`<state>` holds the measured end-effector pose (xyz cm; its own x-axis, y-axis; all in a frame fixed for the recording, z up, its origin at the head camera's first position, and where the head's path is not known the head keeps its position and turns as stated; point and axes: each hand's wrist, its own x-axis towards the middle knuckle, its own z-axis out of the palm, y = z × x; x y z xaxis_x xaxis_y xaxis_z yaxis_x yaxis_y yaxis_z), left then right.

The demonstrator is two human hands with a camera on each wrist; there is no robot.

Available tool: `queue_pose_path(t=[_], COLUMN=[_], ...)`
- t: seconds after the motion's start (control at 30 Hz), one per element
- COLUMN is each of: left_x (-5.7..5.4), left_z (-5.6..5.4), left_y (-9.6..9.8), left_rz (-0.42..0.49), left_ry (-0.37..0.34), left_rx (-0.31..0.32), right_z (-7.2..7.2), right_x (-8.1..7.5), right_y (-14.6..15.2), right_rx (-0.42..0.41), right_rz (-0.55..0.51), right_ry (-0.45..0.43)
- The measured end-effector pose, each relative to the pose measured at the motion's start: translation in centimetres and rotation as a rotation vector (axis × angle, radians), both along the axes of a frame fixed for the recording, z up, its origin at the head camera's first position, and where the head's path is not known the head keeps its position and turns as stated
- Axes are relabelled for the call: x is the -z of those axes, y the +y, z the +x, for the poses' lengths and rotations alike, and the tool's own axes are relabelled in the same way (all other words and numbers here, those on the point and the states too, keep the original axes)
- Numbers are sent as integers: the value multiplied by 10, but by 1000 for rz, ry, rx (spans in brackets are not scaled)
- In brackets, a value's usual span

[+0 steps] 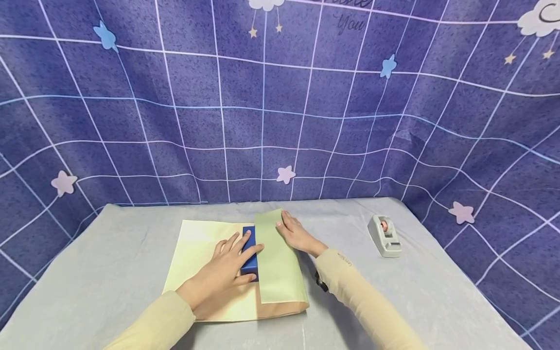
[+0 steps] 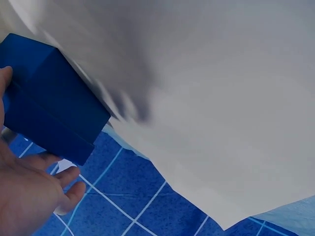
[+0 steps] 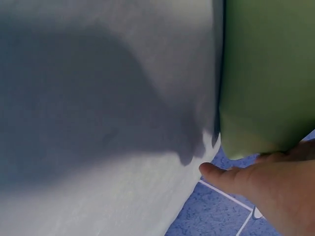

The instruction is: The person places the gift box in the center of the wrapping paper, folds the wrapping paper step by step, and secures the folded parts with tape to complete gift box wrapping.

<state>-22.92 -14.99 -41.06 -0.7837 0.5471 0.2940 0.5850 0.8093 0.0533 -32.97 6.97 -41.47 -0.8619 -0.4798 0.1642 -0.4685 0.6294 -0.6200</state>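
Note:
A blue box (image 1: 249,257) lies on a large cream sheet of paper (image 1: 192,243), its right part covered by the folded-over pale green flap (image 1: 280,267) of that sheet. My left hand (image 1: 227,262) rests spread over the box, with the index fingertip reaching onto the flap's edge. In the left wrist view the fingers are around one end of the box (image 2: 54,98). My right hand (image 1: 299,236) lies against the far right part of the flap, fingers extended. Up close, the right wrist view has that hand (image 3: 266,182) at the lower edge of the green paper (image 3: 270,73).
A grey tape dispenser (image 1: 385,237) stands on the right side of the table, which has a light grey cover (image 1: 341,218). Behind and at both sides hangs a purple-blue grid-patterned curtain (image 1: 240,126). A dark band shows at the right wrist.

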Motion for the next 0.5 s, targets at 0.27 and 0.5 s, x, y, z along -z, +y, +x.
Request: queue_pose_path(t=[0.27,0.5], left_x=[0,2], left_z=[1,-1], left_y=[1,0], left_rz=[2,-1], left_ry=[12,24], left_rx=[5,1], right_z=[19,58], right_x=[1,-5], right_y=[5,16], right_rx=[-33,2], right_rz=[-108,41], right_ry=[-34,-114])
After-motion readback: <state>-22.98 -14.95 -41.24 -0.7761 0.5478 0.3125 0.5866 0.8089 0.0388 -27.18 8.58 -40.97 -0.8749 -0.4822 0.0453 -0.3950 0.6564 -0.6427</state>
